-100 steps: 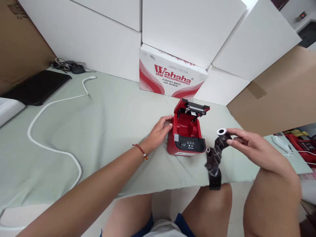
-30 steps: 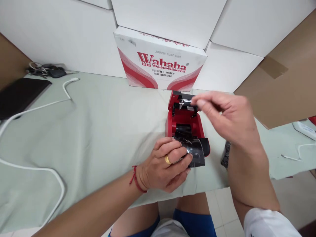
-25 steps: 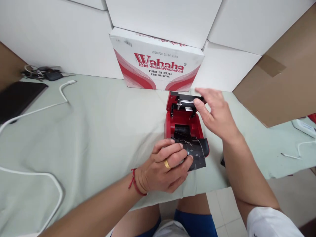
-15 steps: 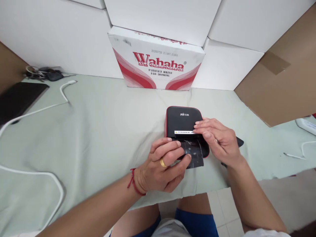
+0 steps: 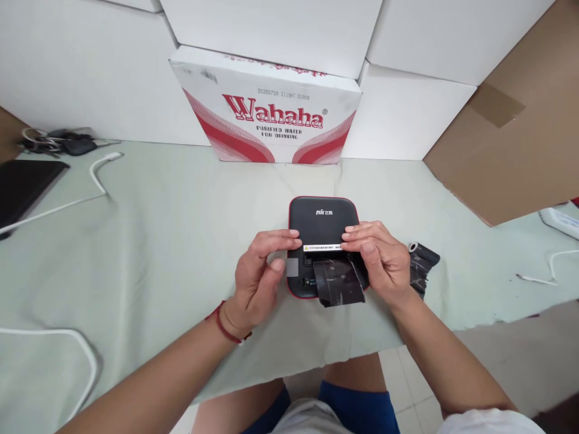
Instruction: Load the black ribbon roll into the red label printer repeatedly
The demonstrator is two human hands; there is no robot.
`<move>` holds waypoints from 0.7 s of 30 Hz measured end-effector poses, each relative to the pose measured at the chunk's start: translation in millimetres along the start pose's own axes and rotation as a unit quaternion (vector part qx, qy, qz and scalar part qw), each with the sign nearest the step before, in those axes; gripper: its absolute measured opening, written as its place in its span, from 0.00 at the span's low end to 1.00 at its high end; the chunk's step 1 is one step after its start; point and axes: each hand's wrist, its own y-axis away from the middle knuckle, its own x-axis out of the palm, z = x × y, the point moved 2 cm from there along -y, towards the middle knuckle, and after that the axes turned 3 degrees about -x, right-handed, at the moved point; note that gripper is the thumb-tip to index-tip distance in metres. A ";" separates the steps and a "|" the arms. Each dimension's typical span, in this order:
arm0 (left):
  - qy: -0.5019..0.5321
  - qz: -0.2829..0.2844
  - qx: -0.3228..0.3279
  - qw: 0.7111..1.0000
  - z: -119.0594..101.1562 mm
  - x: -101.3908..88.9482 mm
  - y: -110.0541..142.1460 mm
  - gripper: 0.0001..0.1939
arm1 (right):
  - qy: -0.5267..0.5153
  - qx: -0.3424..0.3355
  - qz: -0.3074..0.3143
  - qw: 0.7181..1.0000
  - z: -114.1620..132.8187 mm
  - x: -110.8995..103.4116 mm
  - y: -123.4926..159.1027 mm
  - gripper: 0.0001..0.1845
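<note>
Here our left hand (image 5: 259, 271) at nine o'clock and right hand (image 5: 384, 262) at three, loosely uncurled, touch the printer (image 5: 323, 224); its strip (image 5: 340, 286), nearer the right, points toward six.

Printer (image 5: 298, 289), lid (image 5: 323, 226) down — fingers (image 5: 278, 241) on both sides, black strip (image 5: 338, 282) protruding

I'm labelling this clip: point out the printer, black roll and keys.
Printer (image 5: 322, 229): head view, middle of its black lid.
Black roll (image 5: 426, 255): head view, its dark outer side.
Keys (image 5: 76, 144): head view, on the dark fob.
</note>
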 end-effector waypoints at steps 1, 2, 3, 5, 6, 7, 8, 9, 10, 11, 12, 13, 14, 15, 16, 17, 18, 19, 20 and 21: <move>0.001 -0.006 0.003 1.000 0.6 1.2 -0.3 0.16 | 0.007 0.003 0.004 1.000 -0.1 0.5 0.0 0.21; -0.004 -0.008 0.008 1.000 1.0 2.2 -0.6 0.15 | 0.013 0.005 0.006 1.000 -0.3 0.8 0.0 0.21; -0.011 -0.007 0.014 1.000 1.4 3.0 -0.8 0.15 | 0.018 0.007 0.008 1.000 -0.5 0.7 0.0 0.22; -0.019 -0.005 0.024 1.000 2.2 2.9 -0.9 0.15 | 0.018 0.009 0.011 1.000 -0.8 -0.3 0.6 0.22; -0.019 0.001 0.027 0.999 2.6 2.3 -0.5 0.15 | 0.018 0.009 0.014 1.000 -0.5 -1.0 1.3 0.21; -0.016 0.008 0.027 0.999 3.0 1.5 0.1 0.16 | 0.020 0.005 0.020 1.000 0.2 -1.7 2.3 0.21; -0.011 0.015 0.024 1.000 3.3 0.6 0.8 0.17 | 0.023 -0.005 0.026 0.999 1.6 -2.4 3.6 0.20; -0.006 0.022 0.019 1.000 3.3 -0.3 1.6 0.19 | 0.028 -0.022 0.031 0.999 3.8 -3.0 5.0 0.20; -0.003 0.027 0.013 1.000 3.0 -1.1 2.2 0.20 | 0.033 -0.043 0.033 0.998 6.5 -3.5 6.6 0.20; -0.002 0.031 0.007 1.000 2.4 -1.6 2.6 0.20 | 0.039 -0.068 0.034 0.996 9.8 -3.8 8.3 0.20; -0.001 0.032 0.002 0.999 1.6 -1.9 2.7 0.20 | 0.044 -0.095 0.035 0.994 13.4 -3.6 10.0 0.20; 0.000 0.031 -0.003 1.000 0.8 -1.9 2.6 0.19 | 0.047 -0.121 0.038 0.991 16.9 -3.0 11.7 0.20; 0.004 0.030 -0.010 1.000 0.3 -1.7 2.2 0.18 | 0.049 -0.144 0.043 0.987 20.2 -1.9 13.3 0.21; 0.010 0.027 -0.018 0.999 0.2 -1.3 1.8 0.18 | 0.049 -0.162 0.049 0.984 23.1 -0.6 14.8 0.20; 0.019 0.023 -0.027 0.999 0.6 -0.9 1.3 0.17 | 0.049 -0.175 0.056 0.982 25.4 0.7 16.1 0.20; 0.027 0.016 -0.037 0.999 1.5 -0.5 0.8 0.17 | 0.047 -0.184 0.060 0.980 27.2 1.9 17.2 0.20; 0.033 0.008 -0.048 0.998 3.1 -0.3 0.5 0.18 | 0.047 -0.188 0.060 0.979 28.6 2.8 17.9 0.20; 0.038 0.000 -0.065 0.997 5.2 0.0 0.2 0.20 | 0.049 -0.189 0.058 0.979 29.5 3.4 18.4 0.19; 0.045 -0.005 -0.090 0.995 7.8 0.3 0.0 0.24 | 0.053 -0.188 0.057 0.979 30.2 3.8 18.5 0.19; 0.057 -0.005 -0.123 0.991 10.7 0.8 -0.2 0.28 | 0.057 -0.186 0.056 0.979 30.8 4.0 18.4 0.19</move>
